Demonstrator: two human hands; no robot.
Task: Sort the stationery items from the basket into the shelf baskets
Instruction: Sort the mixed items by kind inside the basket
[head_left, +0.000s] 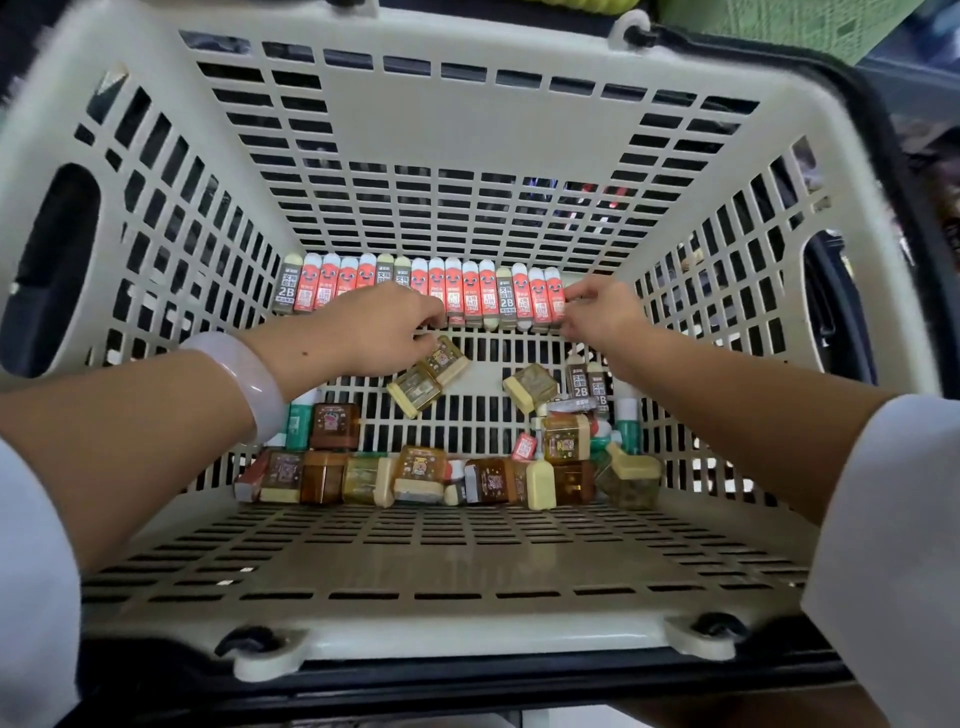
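A cream slotted basket (467, 124) fills the head view. Along its far wall stands a neat row of erasers (483, 291) in red and grey "2B" sleeves. My left hand (363, 332) reaches in and its curled fingertips grip the row near the middle. My right hand (597, 314) pinches the row's right end. Below my hands lie several amber pencil sharpeners (421, 389), loose on the basket floor and piled along the near wall (415, 475). A few green glue sticks (628, 421) sit among them.
A pale bangle (249, 384) is on my left wrist, and both arms wear white sleeves. The basket's black handles (883, 156) lie folded around the rim. A green mesh basket (779, 26) shows at the top right, beyond the rim.
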